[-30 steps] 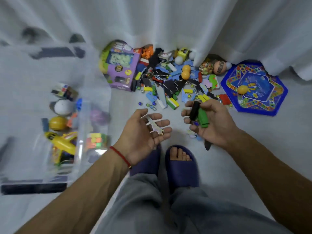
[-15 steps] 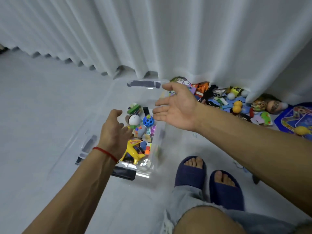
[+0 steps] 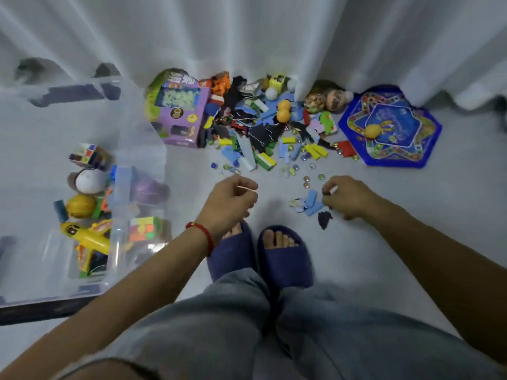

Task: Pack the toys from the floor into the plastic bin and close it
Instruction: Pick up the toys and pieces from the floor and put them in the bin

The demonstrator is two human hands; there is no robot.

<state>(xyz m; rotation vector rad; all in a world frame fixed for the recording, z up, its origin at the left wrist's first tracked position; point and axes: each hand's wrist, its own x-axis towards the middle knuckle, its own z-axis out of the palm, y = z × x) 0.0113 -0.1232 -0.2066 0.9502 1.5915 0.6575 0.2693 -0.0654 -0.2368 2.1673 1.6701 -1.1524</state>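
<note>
The clear plastic bin stands open on the floor at the left, holding a yellow plane, a white egg, puzzle cubes and other toys. A pile of loose toys lies along the curtain's foot. My left hand hovers in front of the pile and pinches a thin white stick. My right hand is low over small blue pieces and pinches a small white piece.
A purple toy box leans beside the bin's far corner. A blue hexagonal game board lies at the right with a yellow ball on it. Marbles are scattered on the grey floor. My feet in blue slippers stand below my hands.
Both hands were open over the bin half a second ago. They have come back right to the floor by the pile, and each now pinches a small white piece.
</note>
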